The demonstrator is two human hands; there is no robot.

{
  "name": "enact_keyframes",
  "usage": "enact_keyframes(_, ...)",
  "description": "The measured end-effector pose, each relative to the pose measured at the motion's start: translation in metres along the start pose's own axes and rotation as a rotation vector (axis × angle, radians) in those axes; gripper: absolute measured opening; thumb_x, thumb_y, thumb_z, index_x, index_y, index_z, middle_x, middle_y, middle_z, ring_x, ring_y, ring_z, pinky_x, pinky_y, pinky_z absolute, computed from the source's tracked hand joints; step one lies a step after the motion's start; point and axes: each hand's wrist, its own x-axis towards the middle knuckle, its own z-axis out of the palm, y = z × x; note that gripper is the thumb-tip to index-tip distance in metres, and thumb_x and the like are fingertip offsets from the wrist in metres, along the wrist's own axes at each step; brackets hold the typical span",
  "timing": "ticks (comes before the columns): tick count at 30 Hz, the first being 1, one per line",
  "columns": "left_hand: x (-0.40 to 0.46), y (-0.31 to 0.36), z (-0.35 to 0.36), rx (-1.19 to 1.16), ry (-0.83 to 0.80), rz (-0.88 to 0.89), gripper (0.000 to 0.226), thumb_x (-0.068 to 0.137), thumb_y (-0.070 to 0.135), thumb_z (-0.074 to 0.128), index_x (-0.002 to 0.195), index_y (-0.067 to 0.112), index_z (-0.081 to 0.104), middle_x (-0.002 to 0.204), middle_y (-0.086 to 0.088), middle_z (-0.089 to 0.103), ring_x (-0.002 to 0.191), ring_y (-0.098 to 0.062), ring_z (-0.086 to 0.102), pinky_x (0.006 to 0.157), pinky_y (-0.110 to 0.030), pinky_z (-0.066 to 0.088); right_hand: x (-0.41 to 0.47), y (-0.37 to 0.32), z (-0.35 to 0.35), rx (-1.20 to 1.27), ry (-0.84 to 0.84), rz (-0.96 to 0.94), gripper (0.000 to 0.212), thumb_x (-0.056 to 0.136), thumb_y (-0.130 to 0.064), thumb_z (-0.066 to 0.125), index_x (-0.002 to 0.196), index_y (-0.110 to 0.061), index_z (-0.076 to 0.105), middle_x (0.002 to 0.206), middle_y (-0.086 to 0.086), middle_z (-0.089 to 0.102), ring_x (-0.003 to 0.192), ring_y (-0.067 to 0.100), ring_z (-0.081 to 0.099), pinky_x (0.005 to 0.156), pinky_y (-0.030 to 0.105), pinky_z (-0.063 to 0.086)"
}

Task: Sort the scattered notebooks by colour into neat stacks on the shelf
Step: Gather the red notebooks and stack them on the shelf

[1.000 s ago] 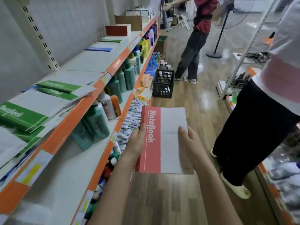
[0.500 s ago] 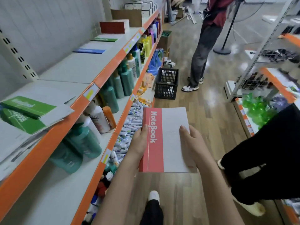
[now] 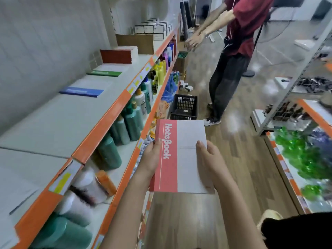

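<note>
View moved fwd down aisle; both hands [image 3: 150, 159] [image 3: 212, 162] grip red notebook [image 3: 177, 155], black crate [image 3: 184, 109] contents unclear.

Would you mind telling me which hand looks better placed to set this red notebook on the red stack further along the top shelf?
Left, probably. The left hand grips the red notebook along its spine edge, on the shelf side; the red stack sits on the top shelf to the left. The right hand would have to reach across.
</note>
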Motion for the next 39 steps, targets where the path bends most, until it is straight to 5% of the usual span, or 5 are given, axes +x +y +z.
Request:
enact_keyframes(13,0.199,0.048,0.070,0.015,0.081,0.013,0.040,0.102,0.036,0.037,0.122,0.008,0.059,0.108,-0.013,0.069,0.098,-0.029,0.066,0.092,-0.045,0.051,0.229,-0.029,-0.033,-0.037,-0.074,-0.036,0.028,0.101,-0.024,0.040,0.106,-0.007,0.062,0.104,0.007,0.070,0.098,0.024,0.067,0.093,0.049,0.049)
enact_keyframes(24,0.331,0.093,0.117,-0.070,0.248,0.023,0.039,0.099,0.045,0.040,0.115,0.016,0.061,0.090,-0.001,0.073,0.074,-0.012,0.071,0.057,-0.022,0.052,0.404,-0.072,-0.054,-0.150,-0.250,-0.107,0.027,0.100,-0.032,0.039,0.103,-0.016,0.061,0.102,0.002,0.071,0.094,0.020,0.067,0.089,0.043,0.052)
enact_keyframes(29,0.360,0.106,0.091,-0.110,0.431,0.039,0.038,0.099,0.042,0.040,0.119,0.016,0.060,0.089,0.003,0.073,0.084,-0.016,0.069,0.075,-0.033,0.053,0.452,-0.091,-0.016,-0.160,-0.431,-0.177,0.026,0.101,-0.029,0.038,0.093,-0.022,0.062,0.083,-0.011,0.073,0.074,0.006,0.069,0.061,0.019,0.051)
enact_keyframes(35,0.389,0.123,0.054,-0.105,0.632,0.004,0.042,0.096,0.049,0.042,0.125,0.023,0.059,0.099,0.003,0.071,0.090,-0.017,0.068,0.078,-0.032,0.052,0.503,-0.107,0.041,-0.177,-0.567,-0.229,0.021,0.099,-0.032,0.041,0.092,-0.028,0.060,0.079,-0.028,0.068,0.073,-0.007,0.065,0.064,0.020,0.049)
enact_keyframes(39,0.417,0.141,0.034,-0.060,0.728,-0.014,0.044,0.096,0.051,0.039,0.125,0.024,0.058,0.107,0.000,0.069,0.097,-0.020,0.066,0.092,-0.041,0.051,0.544,-0.118,0.078,-0.227,-0.627,-0.187,0.029,0.097,-0.037,0.043,0.090,-0.017,0.062,0.084,-0.004,0.070,0.078,0.014,0.067,0.077,0.036,0.053)
